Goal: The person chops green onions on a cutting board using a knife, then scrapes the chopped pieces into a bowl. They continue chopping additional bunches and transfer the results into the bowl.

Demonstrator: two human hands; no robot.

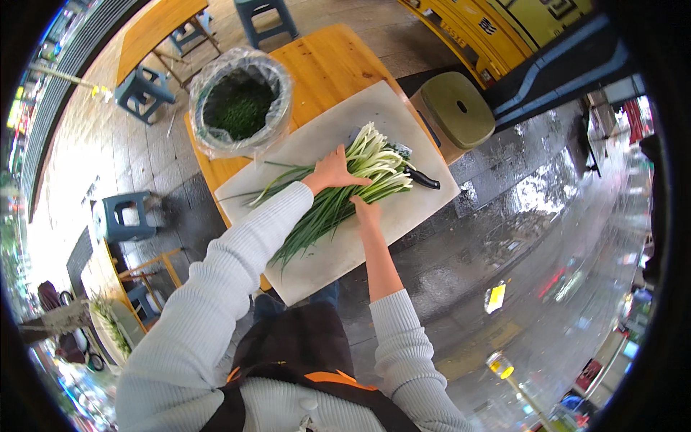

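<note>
A large bunch of green onions point(324, 213) lies across a white cutting board point(302, 281), pale root ends at the upper right and green leaves at the lower left. My left hand point(337, 171) spreads over the top of the bunch, thumb across the stalks. My right hand point(368, 209) grips the bunch's near side, its fingers hidden beneath the stalks. Beyond the white ends lies a knife with a black handle point(424, 178); its blade is partly covered by the onions, with chopped green bits on it. A bin lined with clear plastic point(197, 129) holds chopped greens point(243, 110).
The board rests on a wooden table point(334, 51), and the lined bin stands at its far left. A lidded olive-green bin point(456, 110) is close to the table's right side. Blue plastic stools point(127, 216) stand to the left on wet paving.
</note>
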